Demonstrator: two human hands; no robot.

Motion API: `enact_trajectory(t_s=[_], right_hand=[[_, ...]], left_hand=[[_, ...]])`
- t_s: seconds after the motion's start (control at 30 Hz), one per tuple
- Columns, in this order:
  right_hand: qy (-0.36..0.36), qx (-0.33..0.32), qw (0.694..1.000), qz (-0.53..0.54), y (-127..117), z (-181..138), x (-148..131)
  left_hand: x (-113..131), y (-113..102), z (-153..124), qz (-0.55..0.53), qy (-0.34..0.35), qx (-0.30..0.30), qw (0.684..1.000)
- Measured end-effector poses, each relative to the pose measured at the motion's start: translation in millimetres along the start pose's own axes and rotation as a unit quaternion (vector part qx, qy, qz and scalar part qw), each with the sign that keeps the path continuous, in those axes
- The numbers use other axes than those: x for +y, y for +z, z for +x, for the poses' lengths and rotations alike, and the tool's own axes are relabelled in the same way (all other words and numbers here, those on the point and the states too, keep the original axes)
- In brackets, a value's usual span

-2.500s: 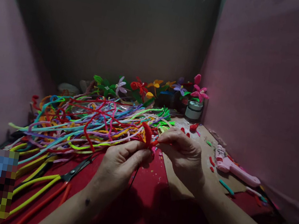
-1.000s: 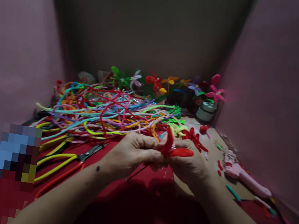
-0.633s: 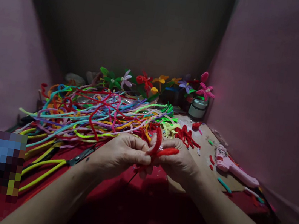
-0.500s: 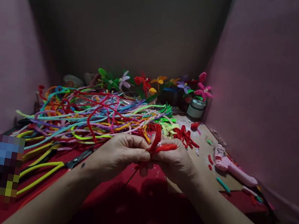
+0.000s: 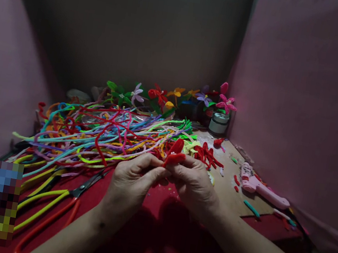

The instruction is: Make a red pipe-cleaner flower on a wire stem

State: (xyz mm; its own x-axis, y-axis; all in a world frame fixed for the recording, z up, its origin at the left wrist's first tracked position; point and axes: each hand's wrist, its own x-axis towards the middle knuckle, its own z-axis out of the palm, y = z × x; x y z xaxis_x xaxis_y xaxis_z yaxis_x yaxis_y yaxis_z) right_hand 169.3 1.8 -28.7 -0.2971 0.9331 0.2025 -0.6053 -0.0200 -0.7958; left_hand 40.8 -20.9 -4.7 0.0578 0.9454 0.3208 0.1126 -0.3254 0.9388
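Note:
Between my hands is a red pipe-cleaner flower [image 5: 175, 155] with small white stamens at its centre and petals pointing up and to the right. My left hand [image 5: 138, 177] pinches its base from the left, thumb and fingers together. From the right, my right hand [image 5: 192, 182] grips the same flower close under the petals. The fingertips of both hands nearly meet and hide the flower's lower part. Beyond them lies a large tangle of coloured pipe cleaners [image 5: 113, 128]. A bunch of red pipe-cleaner pieces [image 5: 207, 155] rests just past my right hand.
Scissors with yellow handles [image 5: 56, 198] and a red-handled tool [image 5: 42, 226] lie at left. Finished pipe-cleaner flowers [image 5: 158, 94] line the back, near a grey jar [image 5: 219, 123]. A pink handled tool [image 5: 261, 191] and loose scraps [image 5: 251, 208] lie at right. Pink sheets hang on both sides.
The flower has turned in my hands, its petals now wider and closer together. The thin dark stem seen below before is now hidden. My left forearm has shifted right, uncovering the red handles.

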Motion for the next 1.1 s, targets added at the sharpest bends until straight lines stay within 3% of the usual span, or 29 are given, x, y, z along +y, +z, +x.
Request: enact_trajectory(t_s=[0.13, 0.3, 0.73, 0.87, 0.97, 1.1], right_hand=[[0.027, 0.027, 0.996, 0.079, 0.8, 3.1, 0.7], [0.037, 0.077, 0.995, 0.056, -3.4, 7.0, -2.7], [-0.01, 0.077, 0.997, -0.019, -4.9, 10.0, -9.4], [-0.06, 0.041, 0.993, -0.092, 1.3, 5.3, -20.4], [-0.156, 0.039, 0.963, -0.216, 13.1, -2.8, -31.8], [-0.285, 0.043, 0.873, -0.393, 29.5, -10.9, -44.2]], left_hand=[[2.6, -4.2, 4.5, -0.156, -0.056, -0.041, 0.985], [2.2, -13.8, 12.9, -0.284, -0.109, -0.095, 0.948], [-9.8, -23.2, 22.7, -0.332, -0.148, -0.113, 0.925], [-10.8, -23.4, 21.8, -0.33, -0.152, -0.117, 0.924], [-7.4, -20.3, 19.7, -0.313, -0.154, -0.106, 0.931], [-0.9, -13.2, 15.2, -0.25, -0.14, -0.09, 0.954]])
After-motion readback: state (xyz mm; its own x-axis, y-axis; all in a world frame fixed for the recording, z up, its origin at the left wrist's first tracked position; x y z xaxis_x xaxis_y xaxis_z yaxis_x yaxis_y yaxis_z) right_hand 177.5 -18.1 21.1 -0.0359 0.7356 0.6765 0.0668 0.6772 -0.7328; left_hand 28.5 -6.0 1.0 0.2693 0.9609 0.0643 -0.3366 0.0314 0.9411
